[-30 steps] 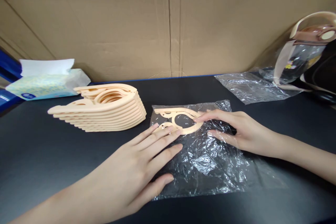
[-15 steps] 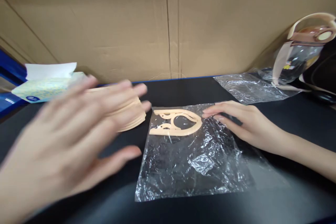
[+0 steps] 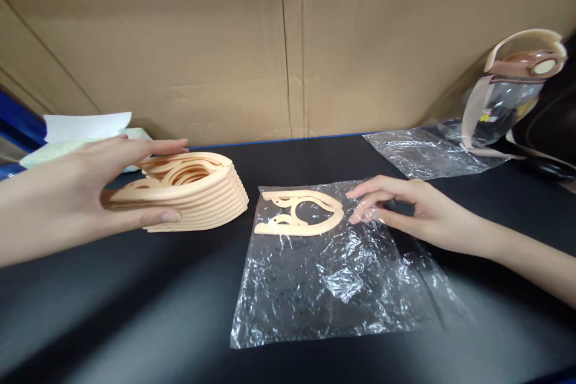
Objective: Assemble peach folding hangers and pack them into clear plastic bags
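At the left, my left hand [image 3: 99, 171] spans a stack of peach folding clothes hangers [image 3: 202, 198], its thumb along the near side and its fingers at the far side. One more folding hanger [image 3: 315, 229] of the same kind lies flat within a clear plastic bag [image 3: 315, 294] on the table. My right hand [image 3: 418, 213] rests at the right part of this bag, close to the hanger's rounded end. Its fingers are loosely bent and apart, with the fingertips touching the film.
A tissue pack [image 3: 85, 129] with a white sheet sticking out is behind my left hand. Another clear plastic bag [image 3: 400, 153] lies at the back right, beside a clear bottle [image 3: 513, 105] with a strap. Cardboard [image 3: 216, 42] stands along the table's back edge.
My left hand has moved left and back from its blurred place in front of the hangers, and now closes around the stack's left end. The right hand has barely shifted.
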### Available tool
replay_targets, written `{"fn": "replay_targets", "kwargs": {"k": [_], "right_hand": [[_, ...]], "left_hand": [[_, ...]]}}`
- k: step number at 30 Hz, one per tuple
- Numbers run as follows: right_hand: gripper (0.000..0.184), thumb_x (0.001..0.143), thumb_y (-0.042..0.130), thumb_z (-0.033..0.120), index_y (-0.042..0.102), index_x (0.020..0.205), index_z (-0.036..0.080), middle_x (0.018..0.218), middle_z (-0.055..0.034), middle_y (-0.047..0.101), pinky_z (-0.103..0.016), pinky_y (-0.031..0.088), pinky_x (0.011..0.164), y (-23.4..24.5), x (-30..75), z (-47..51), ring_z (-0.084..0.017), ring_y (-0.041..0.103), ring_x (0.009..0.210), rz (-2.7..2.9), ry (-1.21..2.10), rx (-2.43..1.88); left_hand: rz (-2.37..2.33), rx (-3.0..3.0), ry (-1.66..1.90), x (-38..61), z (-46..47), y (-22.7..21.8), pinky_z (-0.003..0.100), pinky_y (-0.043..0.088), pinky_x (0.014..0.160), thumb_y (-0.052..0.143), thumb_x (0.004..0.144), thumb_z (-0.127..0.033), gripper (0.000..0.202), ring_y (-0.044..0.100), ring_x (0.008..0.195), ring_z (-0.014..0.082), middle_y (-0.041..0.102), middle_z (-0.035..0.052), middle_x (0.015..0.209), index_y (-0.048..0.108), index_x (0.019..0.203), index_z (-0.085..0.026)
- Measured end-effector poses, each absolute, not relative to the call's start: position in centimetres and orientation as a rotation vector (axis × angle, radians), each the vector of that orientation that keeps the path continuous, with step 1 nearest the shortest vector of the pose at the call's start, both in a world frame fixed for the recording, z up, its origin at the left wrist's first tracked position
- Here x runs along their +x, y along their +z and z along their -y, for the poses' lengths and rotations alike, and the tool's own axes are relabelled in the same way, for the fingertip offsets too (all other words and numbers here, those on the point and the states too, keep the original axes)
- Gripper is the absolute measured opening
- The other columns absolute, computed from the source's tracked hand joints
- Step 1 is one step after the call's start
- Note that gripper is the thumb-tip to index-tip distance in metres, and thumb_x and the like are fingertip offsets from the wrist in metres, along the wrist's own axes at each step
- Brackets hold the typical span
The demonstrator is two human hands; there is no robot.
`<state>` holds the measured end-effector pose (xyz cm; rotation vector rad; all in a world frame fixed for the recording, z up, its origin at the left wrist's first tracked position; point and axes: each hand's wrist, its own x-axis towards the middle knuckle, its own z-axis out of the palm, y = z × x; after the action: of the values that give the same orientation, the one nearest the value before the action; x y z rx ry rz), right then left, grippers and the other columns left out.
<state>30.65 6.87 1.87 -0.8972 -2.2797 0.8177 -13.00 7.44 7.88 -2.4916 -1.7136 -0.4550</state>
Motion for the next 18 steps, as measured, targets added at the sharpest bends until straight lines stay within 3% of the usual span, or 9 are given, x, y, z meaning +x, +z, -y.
{"fn": "replay_targets", "kwargs": {"k": [4, 11, 18], "right_hand": [[0.037, 0.102, 0.056, 0.028, 0.061, 0.137, 0.020, 0.112, -0.0069, 0.083, -0.032, 0.059, 0.075, 1.73, 30.44, -6.97, -0.018, 0.077, 0.092, 2.301, 1.138, -0.840], [0.044, 0.100, 0.060, 0.030, 0.063, 0.144, 0.028, 0.114, -0.0055, 0.083, -0.033, 0.058, 0.073, 1.38, 30.46, -7.04, -0.020, 0.076, 0.089, 2.318, 1.035, -0.893], [0.042, 0.101, 0.058, 0.027, 0.062, 0.143, 0.023, 0.115, -0.0065, 0.082, -0.032, 0.057, 0.072, 1.21, 30.42, -7.07, -0.016, 0.072, 0.080, 2.308, 1.077, -0.864]], "left_hand": [[1.663, -2.484, -0.344, -12.83, -7.56, 7.86, 0.067, 0.048, 0.102, 0.049, 0.086, -0.085, 0.085, 0.065, 0.111, 0.0370, 0.063, -0.0009, 0.123, 0.050, 0.148, -0.027], [1.597, -2.494, -0.432, -12.70, -7.62, 7.74, 0.064, 0.051, 0.101, 0.053, 0.087, -0.083, 0.078, 0.066, 0.108, 0.0354, 0.066, -0.0003, 0.119, 0.056, 0.143, -0.027], [1.645, -2.521, -0.455, -12.38, -7.51, 8.05, 0.069, 0.046, 0.106, 0.055, 0.084, -0.084, 0.081, 0.064, 0.115, 0.0365, 0.063, -0.0028, 0.126, 0.053, 0.141, -0.028]]}}
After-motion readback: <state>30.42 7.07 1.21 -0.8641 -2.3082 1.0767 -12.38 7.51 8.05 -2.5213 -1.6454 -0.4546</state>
